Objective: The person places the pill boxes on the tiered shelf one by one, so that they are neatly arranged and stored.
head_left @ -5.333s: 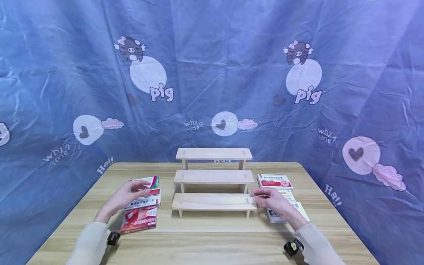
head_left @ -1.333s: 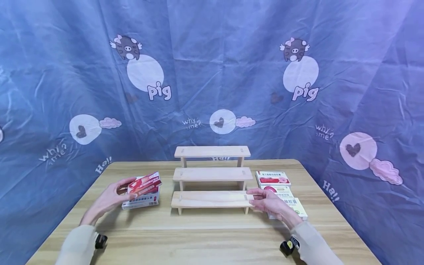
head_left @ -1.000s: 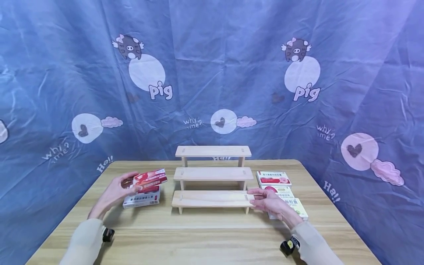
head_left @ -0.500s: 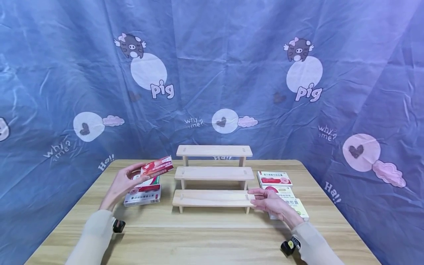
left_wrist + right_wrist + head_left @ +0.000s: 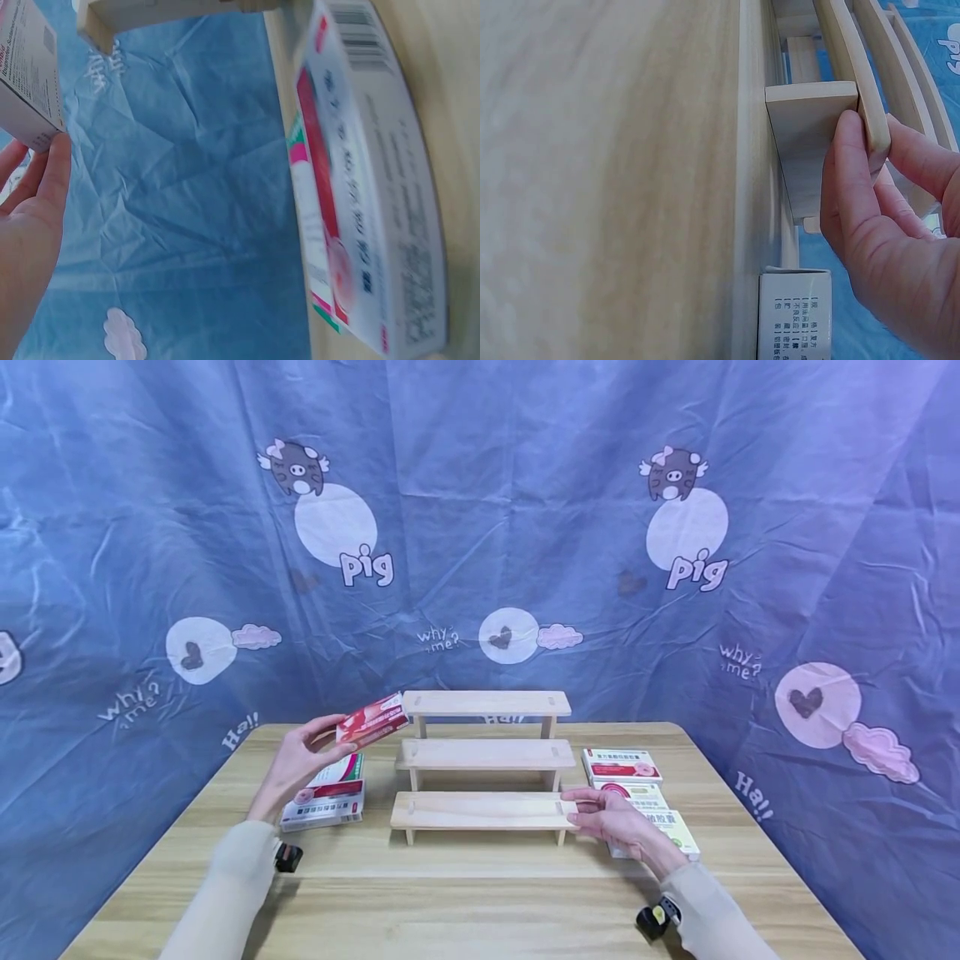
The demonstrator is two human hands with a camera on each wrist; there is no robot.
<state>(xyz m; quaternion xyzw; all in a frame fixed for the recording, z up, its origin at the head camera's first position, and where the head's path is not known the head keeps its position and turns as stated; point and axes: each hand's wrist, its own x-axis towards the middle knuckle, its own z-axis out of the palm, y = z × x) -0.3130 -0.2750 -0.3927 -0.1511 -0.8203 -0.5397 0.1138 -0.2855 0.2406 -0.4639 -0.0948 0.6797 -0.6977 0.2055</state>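
My left hand (image 5: 300, 760) pinches a red medicine box (image 5: 372, 721) by its left end, tilted and raised beside the top tier of a wooden stepped rack (image 5: 483, 810). In the left wrist view the fingers (image 5: 54, 176) press against the underside of the held box (image 5: 26, 71). My right hand (image 5: 618, 822) grips the right end of the rack's lowest shelf. The right wrist view shows the thumb and fingers (image 5: 855, 172) on either side of that shelf board (image 5: 874, 120). All three shelves are bare.
Left of the rack lie a white-and-red medicine box (image 5: 322, 810) and a green-edged box (image 5: 351, 768). On its right are several boxes, among them a red-and-white one (image 5: 622, 766) and a yellowish one (image 5: 670, 832). A blue printed curtain (image 5: 480, 527) hangs behind the table (image 5: 450, 914).
My left hand has picked the red medicine box off the left pile and carried it up and right towards the top shelf. The right hand has taken hold of the lowest shelf's end.
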